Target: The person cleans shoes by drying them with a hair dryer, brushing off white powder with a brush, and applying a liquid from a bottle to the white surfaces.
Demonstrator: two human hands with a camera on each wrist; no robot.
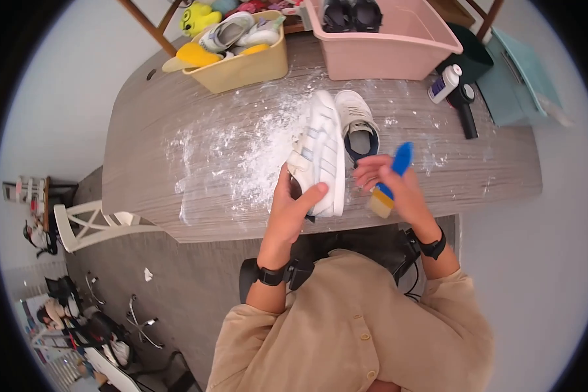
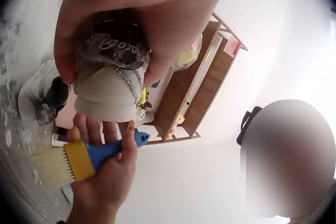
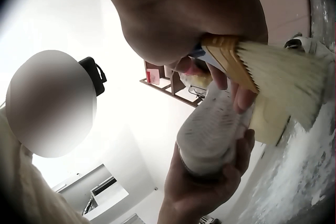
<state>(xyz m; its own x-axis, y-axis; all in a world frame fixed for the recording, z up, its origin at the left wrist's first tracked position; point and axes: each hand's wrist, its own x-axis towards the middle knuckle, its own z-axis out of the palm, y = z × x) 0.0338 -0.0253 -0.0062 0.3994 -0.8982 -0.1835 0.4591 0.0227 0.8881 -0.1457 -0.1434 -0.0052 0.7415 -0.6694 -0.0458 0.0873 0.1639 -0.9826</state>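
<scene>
My left hand (image 1: pixel 289 210) grips a white sneaker (image 1: pixel 321 147) by its heel end, thumb across the side. The shoe is turned on edge, its sole towards the right hand; in the right wrist view the patterned sole (image 3: pixel 207 129) shows. My right hand (image 1: pixel 406 193) holds a paintbrush (image 1: pixel 403 159) with a blue handle under the thumb, fingers stretched towards the shoe. Its pale bristles (image 2: pixel 52 166) point away from the sneaker, back towards the person. A second white sneaker (image 1: pixel 355 111) with a dark lining stands on the table just beyond, toe away from me.
White powder (image 1: pixel 268 144) is scattered over the wooden table (image 1: pixel 144 124). A yellow bin (image 1: pixel 245 72) of shoes and a pink bin (image 1: pixel 385 55) with dark shoes stand at the back. Right of them are a white bottle (image 1: pixel 444 83), a black-handled tool (image 1: pixel 466 114) and a teal box (image 1: pixel 513 85).
</scene>
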